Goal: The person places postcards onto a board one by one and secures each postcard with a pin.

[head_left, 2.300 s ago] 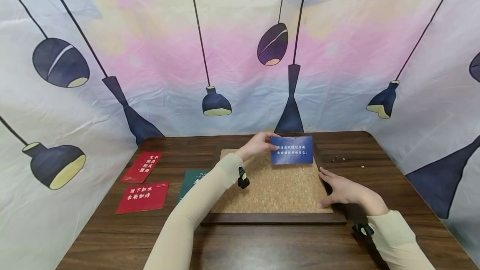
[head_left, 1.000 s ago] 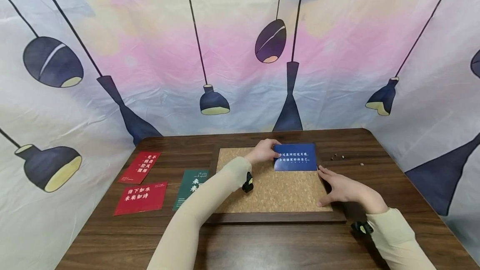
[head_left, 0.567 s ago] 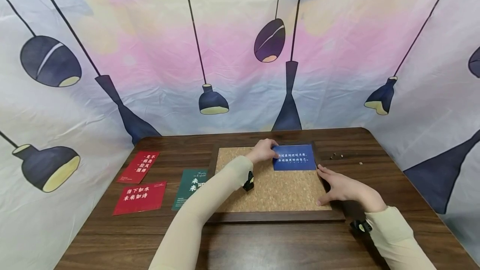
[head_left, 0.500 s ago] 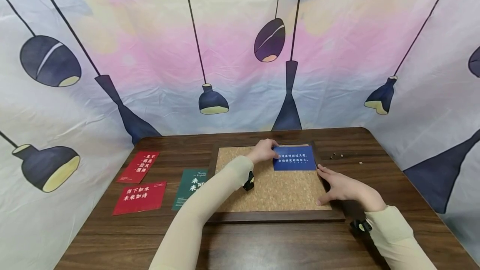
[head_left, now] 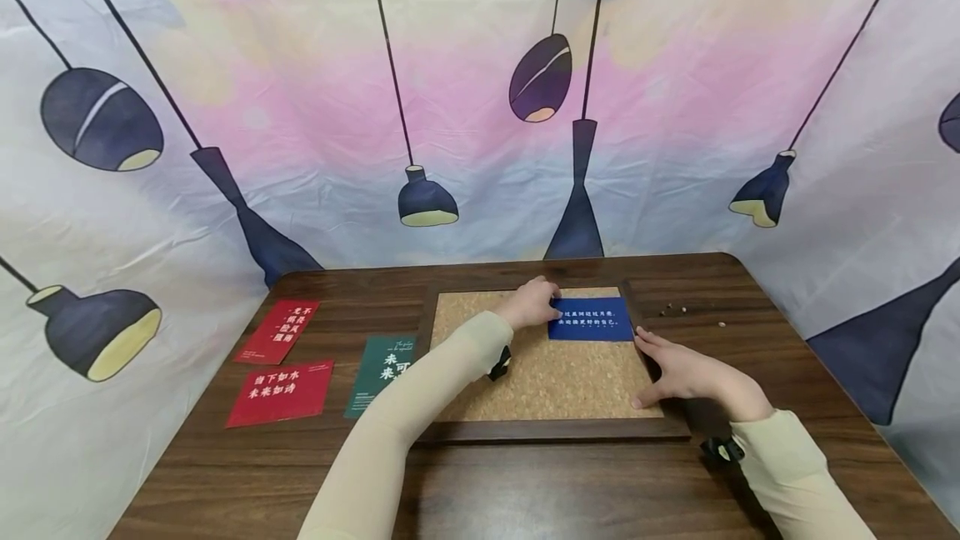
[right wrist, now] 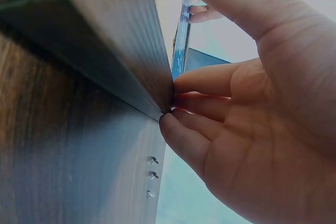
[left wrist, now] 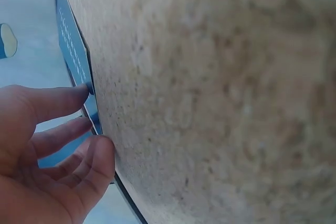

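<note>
My left hand (head_left: 531,303) pinches the left edge of a blue card (head_left: 592,320) printed with white lettering. In the left wrist view, its thumb (left wrist: 73,98) lies on the printed face, with fingers behind the edge. The card is over the far right corner of a dark-framed corkboard (head_left: 555,382), a strip of cork showing beyond it. My right hand (head_left: 686,373) rests at the board's right side, thumb on the cork and fingers fairly straight. In the right wrist view, its fingertips touch the side of the wooden frame (right wrist: 121,35).
Left of the board lie two red cards, one nearer (head_left: 281,394) and one farther back (head_left: 279,332). A green card (head_left: 381,373) is partly hidden by my left sleeve. Several small pins (right wrist: 153,175) lie on the table right of the board. A patterned cloth (head_left: 480,107) hangs behind.
The blue card has come down and toward me and now lies flatter over the cork, my left hand moving with it. My right hand has kept its place.
</note>
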Demonstrator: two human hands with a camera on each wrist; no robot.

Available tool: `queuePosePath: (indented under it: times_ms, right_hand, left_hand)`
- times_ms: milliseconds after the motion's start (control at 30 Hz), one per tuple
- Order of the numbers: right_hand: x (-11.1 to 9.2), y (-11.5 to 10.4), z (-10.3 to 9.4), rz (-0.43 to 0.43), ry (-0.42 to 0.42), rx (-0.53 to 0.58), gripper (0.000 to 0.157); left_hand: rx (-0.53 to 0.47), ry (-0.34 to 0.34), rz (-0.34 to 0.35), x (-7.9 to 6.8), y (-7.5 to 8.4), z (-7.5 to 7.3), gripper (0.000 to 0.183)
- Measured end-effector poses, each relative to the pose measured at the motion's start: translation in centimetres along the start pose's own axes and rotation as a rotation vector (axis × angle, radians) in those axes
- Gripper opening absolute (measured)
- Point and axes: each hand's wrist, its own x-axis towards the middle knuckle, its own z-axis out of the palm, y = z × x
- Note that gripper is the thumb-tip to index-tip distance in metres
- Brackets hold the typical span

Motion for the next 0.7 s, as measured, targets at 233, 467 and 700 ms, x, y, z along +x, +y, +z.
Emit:
queuePosePath:
  times_ms: [233, 467, 700]
  right_hand:
    - [0.0, 0.0, 0.0, -0.008, 0.002, -0.003, 0.111]
    - [0.0, 0.2, 0.2, 0.0, 0.0, -0.001, 0.113]
    - [-0.2, -0.1, 0.0, -0.011, 0.002, 0.006, 0.112]
  left_hand:
    - [0.04, -0.031, 0.013, -0.4, 0.2, -0.1, 0.037]
    - [0.1, -0.067, 0.056, -1.5, 0.6, -0.2, 0.047]
    - [0.095, -0.163, 0.068, -2.7, 1.2, -0.5, 0.068]
